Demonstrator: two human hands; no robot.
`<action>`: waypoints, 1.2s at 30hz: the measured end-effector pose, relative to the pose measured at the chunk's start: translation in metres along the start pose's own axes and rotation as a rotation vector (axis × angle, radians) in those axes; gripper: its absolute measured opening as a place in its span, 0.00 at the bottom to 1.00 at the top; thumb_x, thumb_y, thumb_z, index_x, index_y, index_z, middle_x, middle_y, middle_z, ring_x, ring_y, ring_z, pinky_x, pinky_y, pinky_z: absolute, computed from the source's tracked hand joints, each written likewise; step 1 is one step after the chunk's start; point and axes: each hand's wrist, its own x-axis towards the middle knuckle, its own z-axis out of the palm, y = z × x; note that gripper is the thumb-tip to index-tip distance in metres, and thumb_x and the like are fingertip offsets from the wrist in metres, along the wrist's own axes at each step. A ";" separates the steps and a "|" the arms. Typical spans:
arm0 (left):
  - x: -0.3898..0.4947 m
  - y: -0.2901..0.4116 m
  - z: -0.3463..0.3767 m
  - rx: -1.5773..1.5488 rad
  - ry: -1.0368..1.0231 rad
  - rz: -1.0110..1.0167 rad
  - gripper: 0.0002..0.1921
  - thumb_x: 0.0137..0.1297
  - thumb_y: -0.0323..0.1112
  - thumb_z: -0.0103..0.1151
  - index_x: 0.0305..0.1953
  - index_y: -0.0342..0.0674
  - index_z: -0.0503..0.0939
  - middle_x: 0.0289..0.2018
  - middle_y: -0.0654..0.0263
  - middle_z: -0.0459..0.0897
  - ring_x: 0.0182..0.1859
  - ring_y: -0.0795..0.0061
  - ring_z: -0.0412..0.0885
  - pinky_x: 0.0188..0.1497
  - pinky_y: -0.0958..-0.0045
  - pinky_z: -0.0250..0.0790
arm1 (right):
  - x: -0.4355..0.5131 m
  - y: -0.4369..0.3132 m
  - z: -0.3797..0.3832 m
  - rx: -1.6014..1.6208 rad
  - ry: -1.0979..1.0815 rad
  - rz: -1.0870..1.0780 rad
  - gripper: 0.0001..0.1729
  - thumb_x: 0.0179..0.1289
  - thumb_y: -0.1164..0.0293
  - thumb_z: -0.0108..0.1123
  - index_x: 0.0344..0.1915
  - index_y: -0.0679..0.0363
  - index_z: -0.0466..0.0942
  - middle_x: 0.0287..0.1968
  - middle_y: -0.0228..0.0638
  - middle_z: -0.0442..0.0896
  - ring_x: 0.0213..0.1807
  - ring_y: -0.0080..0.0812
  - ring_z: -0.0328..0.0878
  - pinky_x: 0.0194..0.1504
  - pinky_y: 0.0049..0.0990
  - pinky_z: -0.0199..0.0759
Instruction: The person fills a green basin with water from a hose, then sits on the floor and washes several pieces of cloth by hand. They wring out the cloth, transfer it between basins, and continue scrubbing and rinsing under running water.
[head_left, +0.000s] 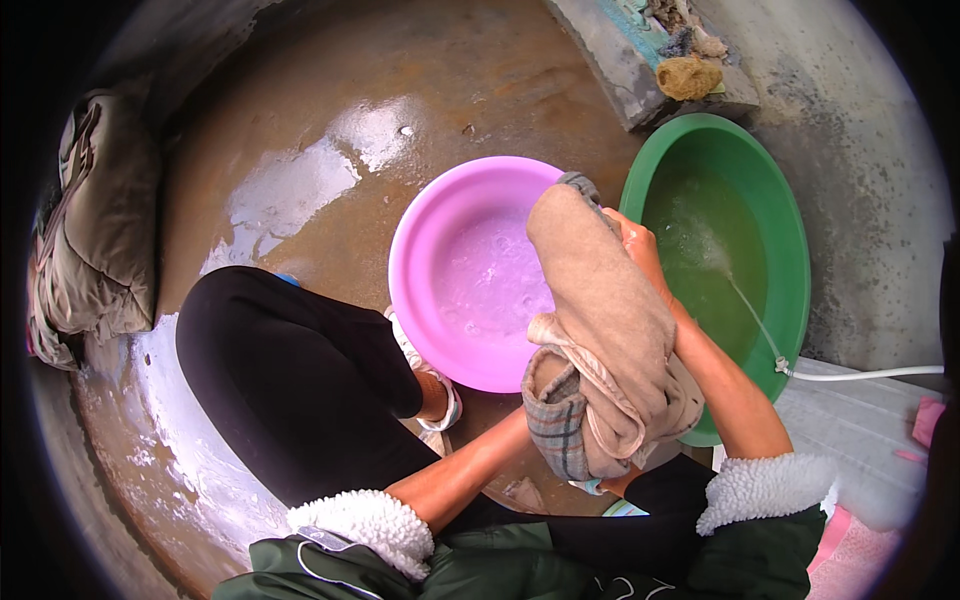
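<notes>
A tan garment (600, 262) with a grey plaid inner side hangs bunched over the right part of a pink plastic basin (415, 262). At its upper right edge, my right hand (636, 238) grips the cloth, with the fingers partly behind it. My left forearm runs up under the garment's lower end, and the cloth hides that hand. A pale drawstring or trim loops across the lower folds. Bubbly water (487, 274) covers the bottom of the basin. To the right, a green oval tub (786, 225) holds cloudy water.
A white hose (870, 371) over the green tub's rim pours a stream into it. Behind stands a concrete ledge (611, 75) with a yellowish scrubbing pad (688, 78). A folded brown padded cloth (112, 225) lies far left. The concrete floor (315, 202) is wet.
</notes>
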 end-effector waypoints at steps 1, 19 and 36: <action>0.001 0.000 0.000 -0.001 0.010 0.013 0.34 0.75 0.60 0.42 0.75 0.56 0.49 0.68 0.57 0.62 0.65 0.61 0.69 0.66 0.58 0.68 | 0.001 0.002 -0.001 -0.003 0.012 -0.013 0.06 0.62 0.76 0.61 0.39 0.64 0.75 0.33 0.18 0.73 0.37 0.12 0.64 0.37 0.18 0.64; 0.025 0.023 0.024 0.520 -0.184 0.323 0.51 0.68 0.49 0.60 0.77 0.48 0.33 0.75 0.50 0.41 0.77 0.59 0.44 0.77 0.63 0.41 | -0.002 0.033 -0.014 -0.390 -0.052 0.123 0.18 0.66 0.76 0.56 0.56 0.62 0.76 0.51 0.31 0.80 0.53 0.23 0.74 0.56 0.23 0.68; -0.001 0.037 0.039 0.029 -0.110 -0.142 0.28 0.63 0.42 0.54 0.61 0.33 0.71 0.55 0.53 0.80 0.57 0.57 0.78 0.64 0.56 0.68 | -0.018 0.051 -0.035 0.692 0.008 0.374 0.58 0.64 0.27 0.40 0.76 0.61 0.48 0.73 0.53 0.58 0.73 0.43 0.59 0.73 0.41 0.53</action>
